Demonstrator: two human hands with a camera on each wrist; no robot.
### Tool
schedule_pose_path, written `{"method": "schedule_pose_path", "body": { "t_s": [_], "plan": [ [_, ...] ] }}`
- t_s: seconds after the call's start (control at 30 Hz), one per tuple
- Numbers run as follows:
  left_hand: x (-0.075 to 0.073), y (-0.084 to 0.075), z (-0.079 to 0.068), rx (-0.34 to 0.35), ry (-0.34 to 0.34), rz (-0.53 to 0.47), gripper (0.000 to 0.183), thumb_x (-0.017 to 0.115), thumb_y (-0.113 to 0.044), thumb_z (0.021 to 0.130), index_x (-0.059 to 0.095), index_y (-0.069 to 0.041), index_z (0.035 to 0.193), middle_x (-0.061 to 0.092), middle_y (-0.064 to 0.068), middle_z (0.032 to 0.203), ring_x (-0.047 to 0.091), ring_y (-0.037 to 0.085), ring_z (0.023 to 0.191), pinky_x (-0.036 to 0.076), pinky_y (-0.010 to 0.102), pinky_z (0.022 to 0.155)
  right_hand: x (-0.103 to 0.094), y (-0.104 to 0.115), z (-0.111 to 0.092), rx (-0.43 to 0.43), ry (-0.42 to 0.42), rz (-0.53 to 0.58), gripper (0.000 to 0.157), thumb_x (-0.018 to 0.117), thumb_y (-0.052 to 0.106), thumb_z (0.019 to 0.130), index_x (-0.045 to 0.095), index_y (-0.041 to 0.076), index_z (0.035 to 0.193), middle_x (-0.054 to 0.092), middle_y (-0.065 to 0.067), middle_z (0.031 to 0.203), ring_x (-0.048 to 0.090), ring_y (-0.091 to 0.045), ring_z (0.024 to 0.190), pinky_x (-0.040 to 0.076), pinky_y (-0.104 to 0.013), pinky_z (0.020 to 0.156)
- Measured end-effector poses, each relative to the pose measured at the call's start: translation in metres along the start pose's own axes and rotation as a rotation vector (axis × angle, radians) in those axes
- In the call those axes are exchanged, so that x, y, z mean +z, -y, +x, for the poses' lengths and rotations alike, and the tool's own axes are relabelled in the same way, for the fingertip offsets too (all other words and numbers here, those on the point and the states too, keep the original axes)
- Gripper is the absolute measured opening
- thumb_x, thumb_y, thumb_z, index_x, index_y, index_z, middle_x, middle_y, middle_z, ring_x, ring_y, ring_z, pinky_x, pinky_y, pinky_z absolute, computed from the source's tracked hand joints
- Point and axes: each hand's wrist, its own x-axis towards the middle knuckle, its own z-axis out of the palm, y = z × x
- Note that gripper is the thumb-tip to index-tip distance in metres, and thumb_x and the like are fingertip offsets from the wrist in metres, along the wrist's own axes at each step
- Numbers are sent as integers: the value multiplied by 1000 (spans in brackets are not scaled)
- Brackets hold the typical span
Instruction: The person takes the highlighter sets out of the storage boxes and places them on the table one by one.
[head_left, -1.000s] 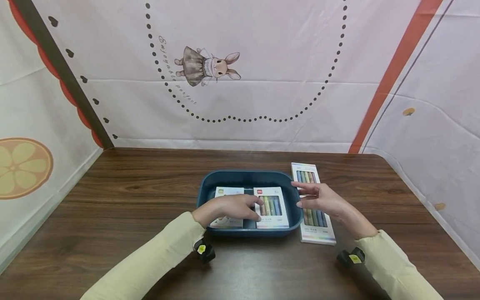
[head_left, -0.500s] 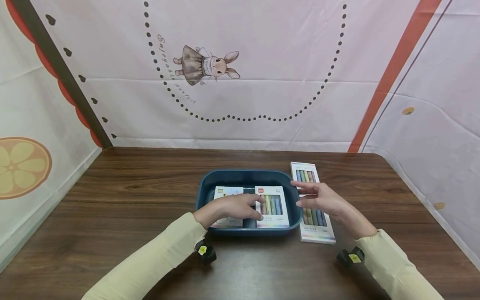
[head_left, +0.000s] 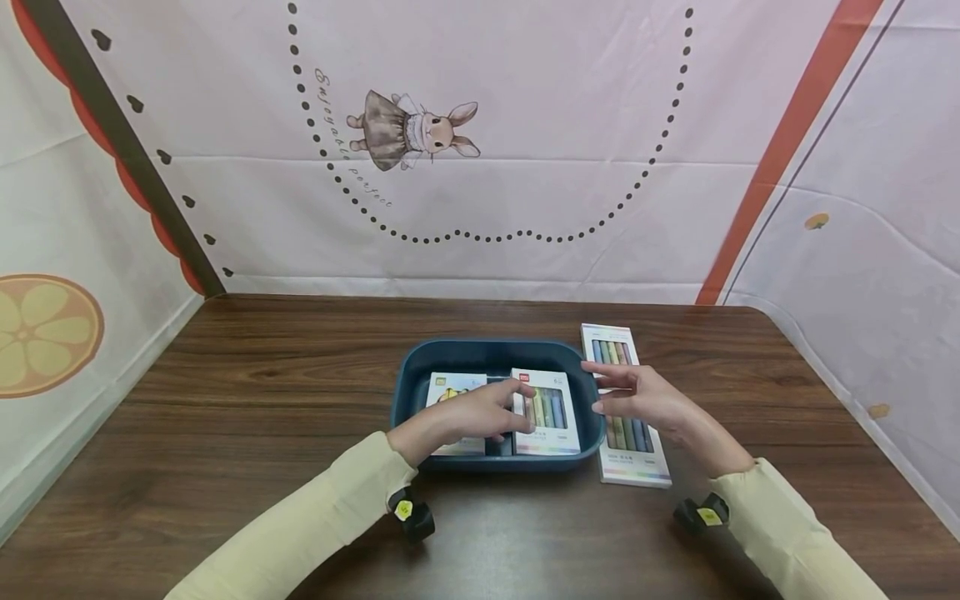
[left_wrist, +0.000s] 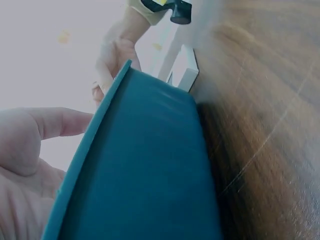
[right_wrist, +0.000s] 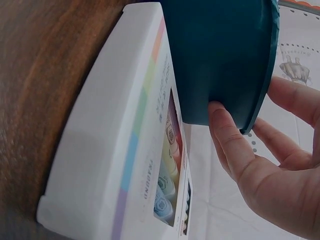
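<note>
Resting on the blue bin (head_left: 487, 357), the right hand (head_left: 647, 398) has fingertips at the right end of the rim, fingers loosely extended, unclenched; the right wrist view adds a finger against the outer wall below the rim, which the head view doesn't show.

Left hand (head_left: 474, 413) is over the bin, finger and thumb at the left edge of the chalk box (head_left: 557, 410) in the right half; grasping or only touching, cannot tell; the left wrist view doesn't settle it, the bin wall blocks the chalk box and part of the hand.

Picture box (head_left: 468, 381) lies in the bin's left half, partly under the left hand in the head view; both wrist views miss it.

White packaging (head_left: 632, 467) lies on the wood table (head_left: 187, 400) just right of the bin; head view has the right hand covering its middle, so one long carton or two, cannot tell; right wrist view gives its thick white side, rainbow stripe and coloured sticks in a window; left wrist view catches only a white end past the bin.

Rabbit print (head_left: 412, 133) is on the far fabric (head_left: 540, 192); pale sleeves (head_left: 300, 521) on both arms.
</note>
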Motion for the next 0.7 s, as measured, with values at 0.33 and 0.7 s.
{"method": "schedule_pose_path", "body": {
  "t_s": [0.33, 0.7],
  "plan": [
    [-2, 2, 2, 3, -43, -49, 44, 62, -22, 87, 47, -14, 128, 46, 17, 128, 55, 22, 89, 48, 34, 80, 0, -1, 0, -6, -1, 1, 64, 67, 17, 81, 39, 7, 138, 44, -25, 131, 48, -38, 114, 43, -48, 90],
    [-2, 1, 3, 17, -12, -48, 44, 62, -21, 87, 49, -15, 129, 42, 10, 131, 56, 22, 87, 48, 34, 81, 0, -2, 0, -10, 13, 18, 65, 67, 17, 81, 39, 7, 138, 44, -25, 132, 47, -38, 115, 43, -48, 90]
  ]
}}
